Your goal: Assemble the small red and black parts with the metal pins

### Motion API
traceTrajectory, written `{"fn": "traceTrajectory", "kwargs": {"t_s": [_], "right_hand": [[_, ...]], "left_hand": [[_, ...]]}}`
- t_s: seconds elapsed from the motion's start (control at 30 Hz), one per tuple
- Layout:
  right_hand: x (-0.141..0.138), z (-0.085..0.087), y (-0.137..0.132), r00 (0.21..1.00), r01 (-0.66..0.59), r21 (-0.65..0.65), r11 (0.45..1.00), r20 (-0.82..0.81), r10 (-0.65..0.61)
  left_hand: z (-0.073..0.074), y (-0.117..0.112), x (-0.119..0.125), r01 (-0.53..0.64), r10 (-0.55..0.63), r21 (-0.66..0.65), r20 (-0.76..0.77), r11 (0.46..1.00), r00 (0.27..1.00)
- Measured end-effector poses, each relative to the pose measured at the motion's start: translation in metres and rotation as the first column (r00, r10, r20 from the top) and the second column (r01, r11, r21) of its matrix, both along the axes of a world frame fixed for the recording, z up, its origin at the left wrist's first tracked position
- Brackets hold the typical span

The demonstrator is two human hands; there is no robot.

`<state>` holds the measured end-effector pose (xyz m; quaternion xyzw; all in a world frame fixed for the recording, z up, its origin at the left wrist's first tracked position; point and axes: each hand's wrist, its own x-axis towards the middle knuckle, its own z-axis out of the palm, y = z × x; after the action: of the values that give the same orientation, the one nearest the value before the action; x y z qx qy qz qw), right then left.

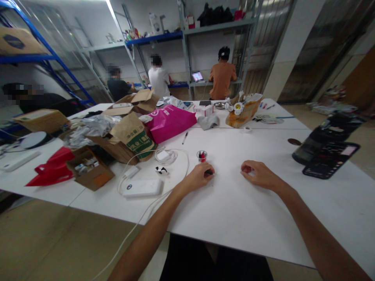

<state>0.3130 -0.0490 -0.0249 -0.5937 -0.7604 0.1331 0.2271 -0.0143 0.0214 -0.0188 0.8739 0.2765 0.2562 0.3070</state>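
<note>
Both my hands rest on the white table [234,203] in front of me. My left hand [200,175] is curled, its fingers closed on a small dark object [209,172] lying on the tabletop. My right hand [258,173] is also curled in a loose fist, fingertips pressed on something small that I cannot make out. Just beyond my left hand stands a small clear cup [202,156] with red pieces inside.
A white power bank [142,187] with cables, a white charger [164,156], open cardboard boxes [89,168], a brown paper bag [134,136], a pink bag [170,121] and a black tool case [331,148] lie around. Several people sit at far shelves.
</note>
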Motion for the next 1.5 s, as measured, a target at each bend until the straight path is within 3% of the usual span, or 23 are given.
{"fn": "traceTrajectory", "kwargs": {"t_s": [0.33, 0.57, 0.77, 1.0, 1.3, 1.5], "right_hand": [[0.001, -0.001, 0.0, 1.0, 0.001, -0.011, 1.0, -0.004, -0.002], [0.001, -0.002, 0.0, 1.0, 0.004, -0.014, 1.0, -0.007, -0.004], [-0.001, 0.001, 0.0, 1.0, 0.005, -0.022, 1.0, -0.024, -0.005], [-0.003, -0.001, 0.0, 1.0, -0.002, -0.009, 1.0, -0.019, 0.002], [-0.004, 0.001, -0.001, 1.0, -0.002, -0.011, 1.0, -0.015, 0.002], [-0.005, 0.003, -0.002, 1.0, 0.003, -0.017, 1.0, -0.013, -0.003]], "left_hand": [[0.005, -0.003, -0.002, 0.014, -0.009, 0.07, -0.062, 0.997, 0.998], [0.017, -0.006, -0.005, 0.167, -0.144, 0.127, -0.172, 0.978, 0.975], [0.021, -0.008, -0.006, 0.245, -0.221, 0.087, -0.223, 0.966, 0.95], [0.017, -0.012, -0.001, 0.122, -0.081, 0.164, -0.238, 0.979, 0.968], [0.01, -0.018, 0.007, 0.185, -0.107, 0.295, -0.263, 0.937, 0.959], [0.013, -0.022, 0.005, 0.061, 0.113, 0.42, -0.377, 0.905, 0.919]]}}
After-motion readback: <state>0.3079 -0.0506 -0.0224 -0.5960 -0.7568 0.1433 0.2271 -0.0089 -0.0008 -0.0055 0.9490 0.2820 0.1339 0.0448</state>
